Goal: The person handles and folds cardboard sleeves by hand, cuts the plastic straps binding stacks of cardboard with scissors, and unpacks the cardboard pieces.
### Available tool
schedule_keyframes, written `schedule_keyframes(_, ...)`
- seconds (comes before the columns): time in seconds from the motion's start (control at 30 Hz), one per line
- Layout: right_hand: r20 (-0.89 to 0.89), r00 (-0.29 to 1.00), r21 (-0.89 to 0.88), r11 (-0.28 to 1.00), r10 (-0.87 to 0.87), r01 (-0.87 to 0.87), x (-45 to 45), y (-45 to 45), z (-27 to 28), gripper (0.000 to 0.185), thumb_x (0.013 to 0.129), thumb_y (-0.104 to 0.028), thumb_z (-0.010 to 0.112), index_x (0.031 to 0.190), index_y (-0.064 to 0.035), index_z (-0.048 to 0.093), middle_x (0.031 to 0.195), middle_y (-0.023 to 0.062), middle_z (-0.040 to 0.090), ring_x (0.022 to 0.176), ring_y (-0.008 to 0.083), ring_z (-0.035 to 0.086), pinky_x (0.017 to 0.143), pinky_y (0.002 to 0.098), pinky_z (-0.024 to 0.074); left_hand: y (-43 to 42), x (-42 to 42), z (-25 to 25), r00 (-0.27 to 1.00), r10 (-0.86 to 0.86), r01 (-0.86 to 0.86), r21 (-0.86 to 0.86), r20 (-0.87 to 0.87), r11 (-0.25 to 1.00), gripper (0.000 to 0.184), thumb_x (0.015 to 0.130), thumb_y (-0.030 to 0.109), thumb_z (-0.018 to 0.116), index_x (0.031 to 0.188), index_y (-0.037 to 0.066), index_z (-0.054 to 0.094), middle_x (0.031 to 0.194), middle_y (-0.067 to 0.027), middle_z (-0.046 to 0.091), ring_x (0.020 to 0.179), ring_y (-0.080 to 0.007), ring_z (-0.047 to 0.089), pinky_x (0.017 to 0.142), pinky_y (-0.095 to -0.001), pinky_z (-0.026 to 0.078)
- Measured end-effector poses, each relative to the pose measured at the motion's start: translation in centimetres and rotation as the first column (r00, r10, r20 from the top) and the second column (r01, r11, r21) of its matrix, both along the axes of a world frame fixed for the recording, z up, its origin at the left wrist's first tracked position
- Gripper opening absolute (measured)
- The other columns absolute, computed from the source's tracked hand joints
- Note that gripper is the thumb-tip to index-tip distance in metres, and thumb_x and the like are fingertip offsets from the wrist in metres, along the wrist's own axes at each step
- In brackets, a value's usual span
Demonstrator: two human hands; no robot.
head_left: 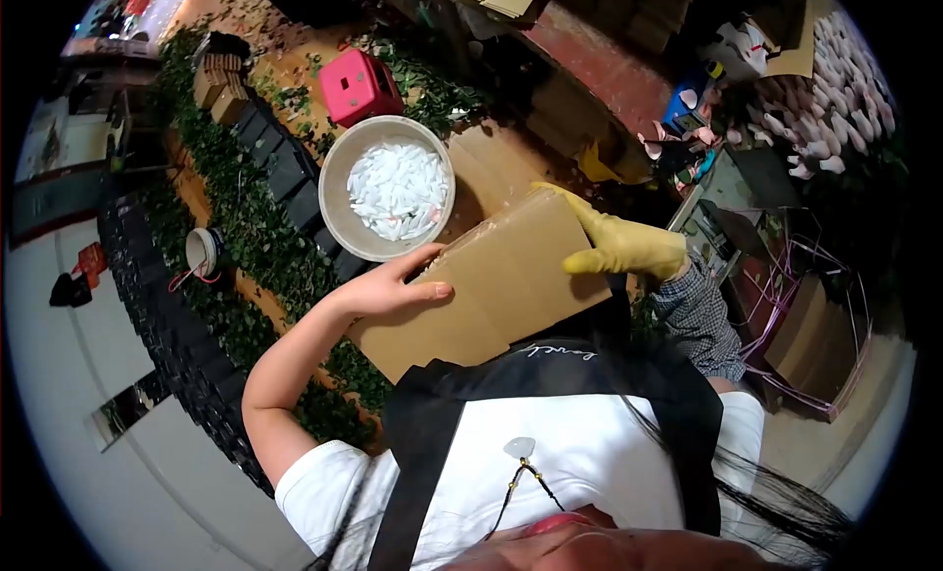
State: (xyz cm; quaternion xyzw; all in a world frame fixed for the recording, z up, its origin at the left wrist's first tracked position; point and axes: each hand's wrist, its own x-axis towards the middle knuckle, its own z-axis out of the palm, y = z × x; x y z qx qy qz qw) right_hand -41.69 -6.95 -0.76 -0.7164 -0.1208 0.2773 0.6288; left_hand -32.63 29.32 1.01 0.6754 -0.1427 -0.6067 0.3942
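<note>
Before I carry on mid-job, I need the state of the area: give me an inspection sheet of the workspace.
Surface: brownish floor, strewn with green leaves.
Job's things: cardboard box, held tilted in front of the apron; round tub beyond it, holding white pieces.
Clutter: pink stool by the tub; small bucket among leaves.
Hands: bare left hand and yellow-gloved right hand both grip the box.
Cables: pink strands at right; string or cable, cannot tell.
Surroundings: pale pink-white bunch, upper right.

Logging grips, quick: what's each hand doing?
Left hand: bare, holding the cardboard at its left side.
Right hand: gloved, holding its right side.
</note>
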Motion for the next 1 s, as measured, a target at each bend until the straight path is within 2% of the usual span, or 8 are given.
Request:
schedule_keyframes(0.1,-0.191,0.969,-0.116,0.984,-0.156,0.135,4.1,0.3,-0.5,0.096,0.087,-0.036,0.078,0.156,0.0011,0.023,0.14,0.0195,0.054,0.128,0.0253,0.051,0.107,0.032,0.0414,-2.4,5.4,-1.6,0.998,-0.041,0.041,-0.003,0.053,0.999,0.083,0.091,0.051,0.071,0.15,0.002,0.038,0.141,-0.0167,0.053,0.128,-0.0232,0.051,0.108,-0.0346,0.04)
schedule_keyframes(0.23,-0.192,0.957,0.118,0.963,-0.217,0.242,10.5,-3.3,-5.5,0.086,0.084,-0.03,0.082,0.15,0.0001,0.036,0.134,0.0114,0.057,0.123,0.0186,0.053,0.106,0.0305,0.0422,-6.2,11.2,-4.1,1.0,-0.001,0.002,0.043,-0.017,0.999,0.083,0.09,0.052,0.071,0.15,0.003,0.039,0.14,-0.0157,0.054,0.126,-0.0229,0.052,0.105,-0.035,0.042)
schedule_keyframes(0.37,-0.252,0.938,0.117,0.955,-0.238,0.273,15.3,-6.2,-4.0,0.089,0.083,-0.03,0.083,0.152,-0.0026,0.035,0.136,0.0108,0.056,0.123,0.0178,0.052,0.107,0.0313,0.0417,-10.0,14.6,-2.5,0.997,0.055,-0.058,0.064,0.053,0.996,0.081,0.09,0.048,0.072,0.149,0.003,0.039,0.138,-0.0162,0.055,0.125,-0.0218,0.053,0.104,-0.0353,0.043)
schedule_keyframes(0.47,0.143,0.976,-0.247,0.949,-0.163,0.195,17.4,-7.2,-1.6,0.097,0.08,-0.025,0.082,0.158,-0.0096,0.027,0.151,0.0157,0.047,0.137,0.0299,0.048,0.112,0.0373,0.0386,-11.8,15.1,-0.5,0.989,0.089,-0.091,0.011,0.114,0.996,0.084,0.088,0.041,0.076,0.149,0.004,0.034,0.138,-0.018,0.055,0.126,-0.0231,0.054,0.107,-0.0368,0.042)
schedule_keyframes(0.57,0.164,0.957,-0.187,0.945,-0.24,0.269,19.8,-7.6,0.7,0.102,0.075,-0.025,0.085,0.157,-0.0123,0.026,0.145,0.0211,0.05,0.132,0.0368,0.051,0.109,0.04,0.042,-13.7,14.8,2.1,0.926,0.152,-0.204,0.121,0.346,0.971,0.087,0.086,0.046,0.078,0.149,0.004,0.035,0.138,-0.0213,0.056,0.129,-0.0293,0.055,0.108,-0.0374,0.041)
schedule_keyframes(0.8,0.357,0.859,-0.295,0.828,-0.367,0.477,23.4,-5.6,0.5,0.096,0.071,-0.023,0.086,0.152,-0.0085,0.036,0.118,0.0226,0.063,0.109,0.0394,0.062,0.092,0.043,0.0504,-13.8,21.3,0.6,0.913,0.152,-0.192,0.071,0.378,0.979,0.083,0.085,0.049,0.078,0.146,0.007,0.042,0.132,-0.0197,0.061,0.123,-0.0308,0.061,0.103,-0.039,0.046)
schedule_keyframes(0.93,0.301,0.852,-0.277,0.816,-0.427,0.507,25.9,-5.8,1.7,0.091,0.07,-0.022,0.088,0.148,-0.007,0.043,0.126,0.0207,0.062,0.116,0.0372,0.061,0.099,0.0393,0.0489,-14.3,26.0,1.1,0.934,0.059,-0.088,0.067,0.351,0.994,0.08,0.085,0.048,0.077,0.145,0.008,0.044,0.131,-0.0193,0.063,0.121,-0.0317,0.062,0.101,-0.0391,0.047)
schedule_keyframes(1.0,-0.029,0.888,-0.067,0.888,-0.458,0.456,27.8,-6.8,0.2,0.097,0.068,-0.024,0.092,0.15,-0.009,0.043,0.137,0.0092,0.059,0.127,0.0196,0.055,0.108,0.0358,0.0427,-13.6,27.2,0.5,0.914,0.014,-0.04,0.056,0.406,0.998,0.077,0.085,0.047,0.077,0.144,0.009,0.045,0.128,-0.0187,0.064,0.119,-0.0328,0.064,0.1,-0.0392,0.048)
